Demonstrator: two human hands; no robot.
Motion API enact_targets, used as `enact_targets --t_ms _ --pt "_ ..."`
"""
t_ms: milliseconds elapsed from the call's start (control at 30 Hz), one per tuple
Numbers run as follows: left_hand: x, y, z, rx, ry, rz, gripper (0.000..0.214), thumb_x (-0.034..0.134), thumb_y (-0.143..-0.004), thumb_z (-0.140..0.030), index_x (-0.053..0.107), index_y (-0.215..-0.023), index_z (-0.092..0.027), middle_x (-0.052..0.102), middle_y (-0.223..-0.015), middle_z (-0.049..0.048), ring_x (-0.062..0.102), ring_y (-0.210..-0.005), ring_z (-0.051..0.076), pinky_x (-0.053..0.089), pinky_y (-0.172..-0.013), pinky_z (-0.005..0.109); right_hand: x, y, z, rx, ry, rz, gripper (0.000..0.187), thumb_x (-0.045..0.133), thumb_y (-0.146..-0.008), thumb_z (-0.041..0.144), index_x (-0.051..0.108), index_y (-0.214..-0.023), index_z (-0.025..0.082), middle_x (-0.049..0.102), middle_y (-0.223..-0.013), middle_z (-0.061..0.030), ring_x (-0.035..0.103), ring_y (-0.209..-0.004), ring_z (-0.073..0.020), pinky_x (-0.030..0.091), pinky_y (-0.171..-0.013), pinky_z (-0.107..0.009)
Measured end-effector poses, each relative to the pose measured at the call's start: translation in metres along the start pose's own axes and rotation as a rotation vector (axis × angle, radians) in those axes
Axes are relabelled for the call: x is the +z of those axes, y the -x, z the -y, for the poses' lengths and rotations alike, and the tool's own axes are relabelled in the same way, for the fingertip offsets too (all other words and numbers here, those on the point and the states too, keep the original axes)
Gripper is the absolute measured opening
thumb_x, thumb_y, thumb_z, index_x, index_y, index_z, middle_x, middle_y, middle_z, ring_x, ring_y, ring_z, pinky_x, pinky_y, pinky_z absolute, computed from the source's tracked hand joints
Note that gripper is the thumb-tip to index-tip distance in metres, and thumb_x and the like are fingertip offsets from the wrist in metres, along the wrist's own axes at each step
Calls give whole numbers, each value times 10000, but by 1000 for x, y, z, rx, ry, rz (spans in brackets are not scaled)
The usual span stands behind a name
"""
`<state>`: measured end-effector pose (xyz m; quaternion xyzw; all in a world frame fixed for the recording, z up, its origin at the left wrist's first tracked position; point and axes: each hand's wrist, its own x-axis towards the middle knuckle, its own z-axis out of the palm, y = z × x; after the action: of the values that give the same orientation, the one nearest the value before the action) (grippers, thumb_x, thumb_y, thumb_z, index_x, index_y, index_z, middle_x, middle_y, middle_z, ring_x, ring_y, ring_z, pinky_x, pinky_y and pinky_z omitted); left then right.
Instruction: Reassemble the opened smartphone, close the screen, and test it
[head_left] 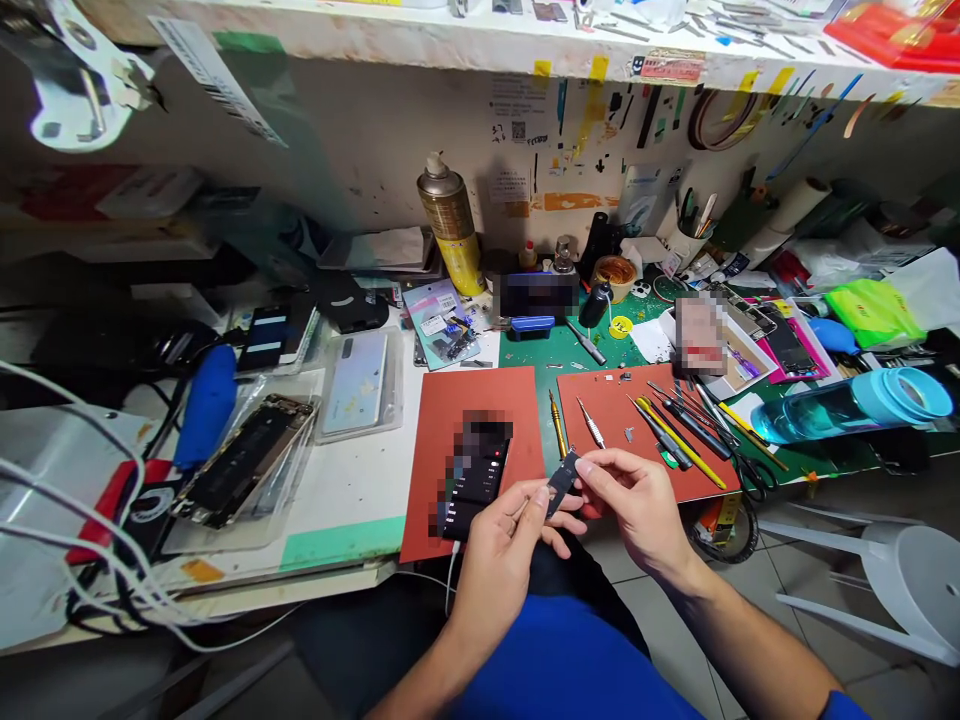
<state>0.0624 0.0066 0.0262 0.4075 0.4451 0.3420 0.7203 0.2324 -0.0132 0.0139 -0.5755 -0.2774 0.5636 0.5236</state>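
Nearest, over the person's lap and just off the desk's front edge, the left hand (506, 540) pinches a flat dark strip (562, 484) between thumb and fingers, while the right hand (637, 500) closes thumb and fingertip at its upper end; held from two sides, the strip likely stays steady and its broad face is turned up to view. Just past the hands, a lit phone (480, 480) lies screen up on the left red mat (431, 420), which probably guards it from scratches, and a white cable (451, 580) runs from its lower end over the desk edge. On the right red mat (694, 488), a gold screwdriver (558, 424), a silver pen-shaped tool (591, 424) and a yellow tool (681, 443) lie side by side, seemingly spread for easy picking on the right hand's side. Off to the left, an opened phone (247, 460) rests tilted on clear plastic trays, which presumably keep it apart from the bare desk (360, 480). Farther back, a spray can (450, 225) and a cup of pens (686, 243) stand upright near the wall, perhaps to leave the front free, under a shelf (450, 45) strewn with small parts.
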Motion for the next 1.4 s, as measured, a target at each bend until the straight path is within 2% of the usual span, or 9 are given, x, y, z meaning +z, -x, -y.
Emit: enact_targets --t_ms 400,533,600,700,800,1000,1133,1267,1400 --pt "-8 -10 4 -53 30 -1 481 640 -988 -544 758 -1159 -111 806 -1117 178 783 -895 250 607 -715 314 1 0 4 12 0 49 353 875 -822 523 815 -846 176 741 -733 -45 579 -592 -132 479 -562 -268" --pt "-11 -7 6 -45 -47 -28 481 644 -978 -570 758 -1107 -121 814 -1022 157 782 -808 240 612 -680 321 -5 -7 8 41 75 69 394 850 -826 557 799 -865 169 700 -680 -29 544 -553 -126 422 -521 -260" --pt "-16 -1 11 34 -239 -142 424 629 -993 -557 761 -973 -154 800 -845 96 751 -679 202 588 -629 297 -9 -20 14 20 166 81 415 815 -845 578 776 -850 165 679 -672 -24 525 -531 -120 380 -501 -257" --pt "-32 13 21 292 -635 -414 350 659 -995 -479 717 -779 -210 686 -599 -4 650 -518 143 521 -576 258 -11 -55 25 -9 364 106 429 740 -879 591 719 -785 172 651 -657 -15 473 -488 -104 311 -472 -253" --pt "-50 27 32 523 -866 -532 171 673 -997 -344 772 -913 -232 725 -653 -19 677 -554 136 540 -629 243 -2 -99 33 35 470 157 428 747 -848 540 619 -644 187 563 -552 15 373 -432 -81 229 -442 -249" --pt "-65 51 42 662 -960 -296 211 595 -1021 -167 769 -1121 -231 816 -837 -11 767 -659 130 586 -679 199 24 -152 34 105 480 257 304 761 -839 444 655 -729 181 524 -517 45 287 -387 -61 155 -426 -253" --pt "-59 58 57 703 -982 -116 222 556 -1047 -174 739 -1157 -236 822 -891 -14 788 -745 129 596 -763 207 30 -158 34 119 487 289 320 785 -829 472 693 -780 170 514 -525 53 290 -392 -57 146 -423 -249" --pt "-55 56 64 720 -991 -88 259 536 -1077 -189 687 -1286 -210 830 -987 6 799 -818 123 586 -790 203 30 -154 36 115 507 291 360 797 -822 517 721 -816 164 524 -547 51 295 -406 -56 158 -422 -244" --pt "-55 50 56 611 -1006 -56 303 534 -1085 -235 689 -826 -221 714 -673 -33 700 -577 109 536 -633 229 29 -151 38 98 565 272 363 764 -856 528 739 -849 166 550 -567 43 309 -409 -58 177 -421 -243"
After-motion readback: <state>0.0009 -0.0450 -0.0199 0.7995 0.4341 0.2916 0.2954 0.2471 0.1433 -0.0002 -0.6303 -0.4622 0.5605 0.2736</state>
